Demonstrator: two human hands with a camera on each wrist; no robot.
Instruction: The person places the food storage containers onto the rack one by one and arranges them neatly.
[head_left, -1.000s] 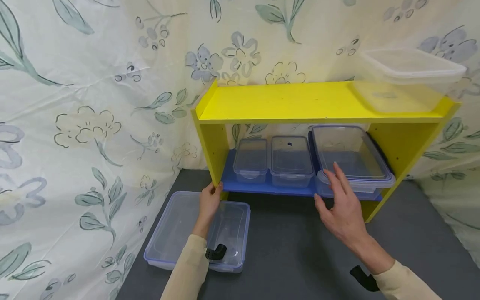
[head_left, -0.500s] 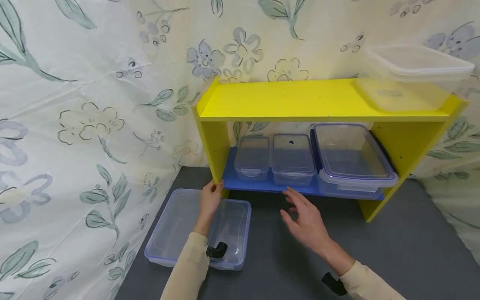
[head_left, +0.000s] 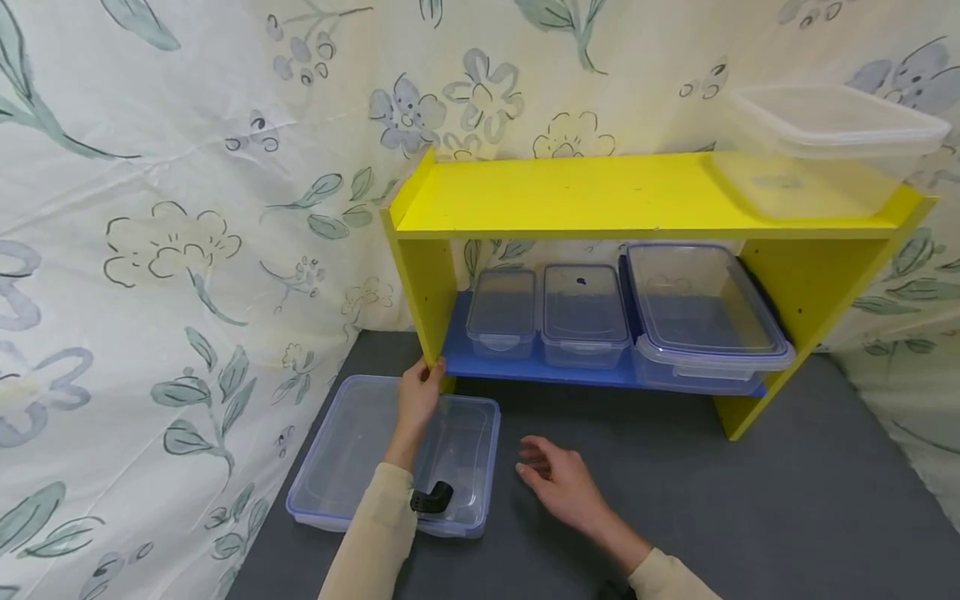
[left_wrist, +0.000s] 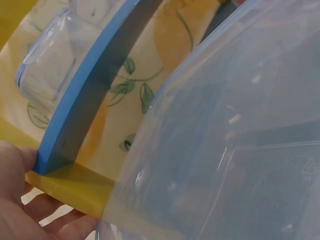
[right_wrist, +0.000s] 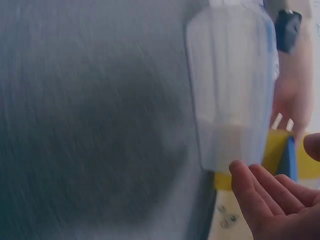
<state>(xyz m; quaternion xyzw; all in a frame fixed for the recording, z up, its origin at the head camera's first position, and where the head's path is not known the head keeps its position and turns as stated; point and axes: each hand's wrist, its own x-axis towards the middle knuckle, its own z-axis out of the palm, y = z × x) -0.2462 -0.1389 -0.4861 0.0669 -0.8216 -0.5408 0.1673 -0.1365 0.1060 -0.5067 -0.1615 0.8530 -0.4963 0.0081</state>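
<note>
My left hand [head_left: 416, 402] grips the lower front edge of the yellow side panel of a small shelf unit [head_left: 555, 196]. In the left wrist view, the thumb lies at the end of the blue shelf board [left_wrist: 75, 110], with the other fingers around the yellow panel [left_wrist: 75, 187]. Under that forearm, a large clear lidded container [head_left: 341, 442] with a blue-edged rim lies on the dark table. My right hand [head_left: 566, 487] hovers just right of this container, fingers loosely bent and holding nothing. The right wrist view shows its fingertips [right_wrist: 237, 167] overlapping the container's end.
Two small lidded containers, one left [head_left: 501, 312] and one in the middle [head_left: 585, 312], stand on the blue board. Beside them sits a larger blue-rimmed container [head_left: 705, 308]. A clear box with a whitish lid [head_left: 832, 125] rests on top at right. Flowered cloth [head_left: 187, 242] hangs behind.
My right hand has moved away from the large container on the shelf, leftward and down toward the container on the table. The left hand has kept its grip on the side panel.
</note>
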